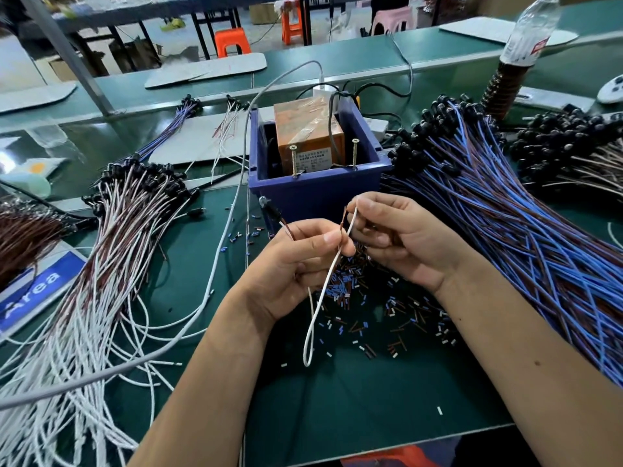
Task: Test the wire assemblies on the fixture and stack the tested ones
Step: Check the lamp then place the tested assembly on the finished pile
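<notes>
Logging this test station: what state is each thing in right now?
Left hand: pinches the wire pair.
Right hand: pinches the white wire's end.
Wire pair: held up, white wire hanging in a loop, ends not on the screws.
Screws: upright on the orange box, untouched.
Blue bin: open-topped, holds the orange box.
Bottle: upright.
Blue wires: piled at right.

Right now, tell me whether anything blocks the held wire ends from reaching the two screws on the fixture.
Nothing visible does. The hands hold the wire just in front of the blue bin; the screws stand exposed above its front wall.
</notes>
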Available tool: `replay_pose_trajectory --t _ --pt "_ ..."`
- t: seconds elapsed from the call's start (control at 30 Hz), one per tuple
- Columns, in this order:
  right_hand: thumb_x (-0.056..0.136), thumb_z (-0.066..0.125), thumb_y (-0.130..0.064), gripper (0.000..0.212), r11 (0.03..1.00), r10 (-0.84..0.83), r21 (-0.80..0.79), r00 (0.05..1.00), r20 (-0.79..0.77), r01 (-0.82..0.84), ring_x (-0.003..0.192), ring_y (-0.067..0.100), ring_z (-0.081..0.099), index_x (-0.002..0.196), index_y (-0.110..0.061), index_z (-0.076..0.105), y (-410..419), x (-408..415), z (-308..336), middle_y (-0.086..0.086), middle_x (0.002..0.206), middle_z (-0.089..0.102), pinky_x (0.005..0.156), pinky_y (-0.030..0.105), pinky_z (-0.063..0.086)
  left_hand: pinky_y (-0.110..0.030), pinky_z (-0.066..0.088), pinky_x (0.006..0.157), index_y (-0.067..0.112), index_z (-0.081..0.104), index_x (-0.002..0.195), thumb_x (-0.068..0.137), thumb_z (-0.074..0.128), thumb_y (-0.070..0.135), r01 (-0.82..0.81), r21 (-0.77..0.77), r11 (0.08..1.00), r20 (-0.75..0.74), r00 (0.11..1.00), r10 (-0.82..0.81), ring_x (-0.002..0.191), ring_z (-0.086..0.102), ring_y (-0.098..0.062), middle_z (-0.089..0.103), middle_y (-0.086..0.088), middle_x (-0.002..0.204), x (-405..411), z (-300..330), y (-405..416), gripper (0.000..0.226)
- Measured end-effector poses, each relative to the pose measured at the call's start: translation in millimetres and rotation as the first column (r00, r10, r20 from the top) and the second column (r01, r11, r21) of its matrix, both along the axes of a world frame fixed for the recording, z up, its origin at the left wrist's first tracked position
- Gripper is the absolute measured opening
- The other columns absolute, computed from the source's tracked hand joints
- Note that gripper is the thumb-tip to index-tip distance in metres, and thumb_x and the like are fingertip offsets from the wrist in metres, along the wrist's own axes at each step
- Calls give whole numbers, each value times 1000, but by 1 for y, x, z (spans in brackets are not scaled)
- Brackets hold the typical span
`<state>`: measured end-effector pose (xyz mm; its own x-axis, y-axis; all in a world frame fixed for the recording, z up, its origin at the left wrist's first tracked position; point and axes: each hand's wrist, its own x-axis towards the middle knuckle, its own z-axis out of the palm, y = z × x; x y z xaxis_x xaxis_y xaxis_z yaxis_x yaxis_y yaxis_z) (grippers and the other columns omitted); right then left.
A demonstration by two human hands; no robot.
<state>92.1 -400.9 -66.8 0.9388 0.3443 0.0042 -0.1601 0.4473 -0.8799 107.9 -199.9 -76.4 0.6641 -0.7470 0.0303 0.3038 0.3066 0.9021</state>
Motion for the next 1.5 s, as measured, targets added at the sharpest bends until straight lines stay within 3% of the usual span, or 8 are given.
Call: replay_pose_trajectory --t 0.23,0.37,0.7,0.87,1.0,1.2,1.4,1.5 --pt "94 66 -26 19 996 -40 77 999 28 37 52 2 43 99 -9 74 -3 3 -2 1 80 59 37 11 31 -6 27 40 16 76 83 79 85 33 -38 -25 999 25 999 39 45 31 3 32 -17 93 0 0 1 20" --pt "96 62 -43 37 994 -39 -101 997 -61 32 53 7 49 107 -8 69 2 4 -5 4 80 63 42 17 24 -6 28 40 14 76 83 79 84 31 -95 -67 993 46 994 99 45 33 3 50 -10 90 0 0 1 19" --pt "94 68 -21 9 998 -40 -47 990 136 47 53 4 49 94 -17 76 6 0 -5 7 81 65 39 11 31 -12 29 44 12 75 89 93 67 14 -258 -28 966 132 957 259 48 37 2 70 5 74 -2 -3 -4 9" --pt "97 68 -17 5 904 -394 -38 863 315 427 45 9 50 96 -15 72 8 2 -2 7 85 74 37 17 31 -11 49 62 19 79 86 88 76 10 -662 -108 742 398 655 642 64 67 -2 78 -9 88 -3 3 -13 10" --pt "97 72 -11 5 527 -589 -187 515 622 829 58 9 65 100 -9 74 14 4 -7 3 78 76 56 25 52 -22 55 71 13 73 93 91 75 6 -853 -196 484 503 337 796 72 74 -15 77 -6 79 -3 4 -14 8" --pt "100 67 -14 12 140 -498 -139 191 846 980 74 10 70 98 -10 78 23 5 -7 -4 84 75 67 33 58 -30 54 65 16 73 86 92 74 8 -962 -218 162 587 3 810 68 71 -22 73 -1 72 1 8 -15 10" --pt "100 65 -9 15 62 -434 -136 150 888 989 76 15 70 98 -3 78 32 6 -3 3 88 76 70 35 58 -23 47 61 8 78 86 92 75 9 -964 -231 132 644 -50 764 65 65 -19 71 -1 70 4 8 -18 6" --pt "101 64 -7 15 77 -373 -139 158 914 987 75 12 67 100 -1 78 33 7 0 5 88 76 71 21 53 -23 48 63 9 79 86 91 76 11 -966 -216 141 640 -31 768 66 66 -14 72 3 71 5 8 -20 6"
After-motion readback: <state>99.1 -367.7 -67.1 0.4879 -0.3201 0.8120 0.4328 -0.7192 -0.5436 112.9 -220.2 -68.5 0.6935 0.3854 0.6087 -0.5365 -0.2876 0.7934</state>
